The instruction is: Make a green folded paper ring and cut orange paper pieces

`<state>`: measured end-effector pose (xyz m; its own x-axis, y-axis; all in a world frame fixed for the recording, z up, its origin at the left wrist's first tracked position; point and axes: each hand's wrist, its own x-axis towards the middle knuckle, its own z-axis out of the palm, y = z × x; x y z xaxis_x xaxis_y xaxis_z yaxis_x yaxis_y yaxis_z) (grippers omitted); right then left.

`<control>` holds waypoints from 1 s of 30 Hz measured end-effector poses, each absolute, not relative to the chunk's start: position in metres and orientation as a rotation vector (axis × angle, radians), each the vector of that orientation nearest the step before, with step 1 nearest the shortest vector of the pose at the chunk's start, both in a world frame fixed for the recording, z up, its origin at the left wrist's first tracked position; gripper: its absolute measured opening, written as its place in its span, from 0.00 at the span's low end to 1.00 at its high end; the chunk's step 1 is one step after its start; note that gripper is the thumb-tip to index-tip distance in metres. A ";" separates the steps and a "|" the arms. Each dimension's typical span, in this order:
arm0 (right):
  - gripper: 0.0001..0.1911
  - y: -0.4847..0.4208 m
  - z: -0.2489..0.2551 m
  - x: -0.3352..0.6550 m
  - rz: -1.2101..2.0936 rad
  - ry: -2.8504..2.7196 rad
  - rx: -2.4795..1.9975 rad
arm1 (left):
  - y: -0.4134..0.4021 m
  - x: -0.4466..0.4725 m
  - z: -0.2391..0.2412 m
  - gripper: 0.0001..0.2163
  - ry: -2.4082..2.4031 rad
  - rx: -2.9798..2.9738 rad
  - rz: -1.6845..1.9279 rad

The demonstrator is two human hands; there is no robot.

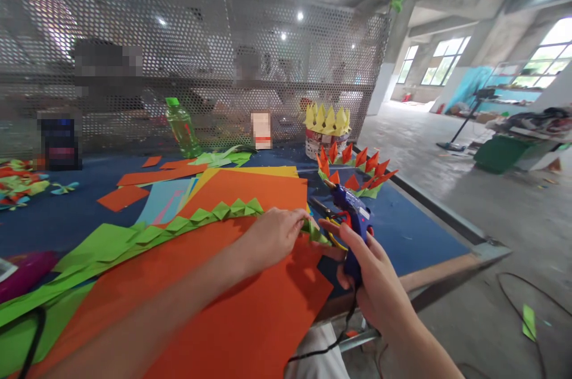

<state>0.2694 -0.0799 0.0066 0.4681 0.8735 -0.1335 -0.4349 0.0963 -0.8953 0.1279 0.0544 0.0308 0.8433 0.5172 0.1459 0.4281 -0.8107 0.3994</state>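
Observation:
My right hand (373,275) is wrapped round the handle of a blue hot glue gun (352,215), whose nozzle points up and to the left. My left hand (274,235) pinches the right end of a strip of folded green paper triangles (210,215). That strip runs leftward across large orange paper sheets (250,307) on the blue table (411,230). The two hands are close together near the table's right front corner.
A ring of orange and green paper spikes (357,167) and a yellow paper crown on a cylinder (327,126) stand behind the glue gun. A green bottle (182,127), paper scraps and a perforated metal screen (179,51) lie further back. The concrete floor (482,206) opens right.

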 end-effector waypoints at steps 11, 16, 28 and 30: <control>0.24 -0.081 0.005 0.266 1.050 -0.503 -1.100 | 0.054 0.127 0.034 0.15 0.738 2.691 0.399; 0.28 -0.082 0.009 0.279 0.978 -0.510 -1.173 | 0.058 0.126 0.037 0.15 0.779 2.699 0.457; 0.26 -0.101 0.001 0.321 0.449 -0.935 -1.762 | 0.056 0.124 0.037 0.15 0.797 2.726 0.468; 0.24 -0.107 -0.005 0.323 0.224 -1.063 -1.864 | 0.057 0.124 0.037 0.16 0.801 2.727 0.453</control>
<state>0.3231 -0.1073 -0.0049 0.6063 0.7476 0.2711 0.5746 -0.1761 -0.7993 0.1244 0.0568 0.0368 0.7989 0.5594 0.2208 0.4776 -0.8132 0.3325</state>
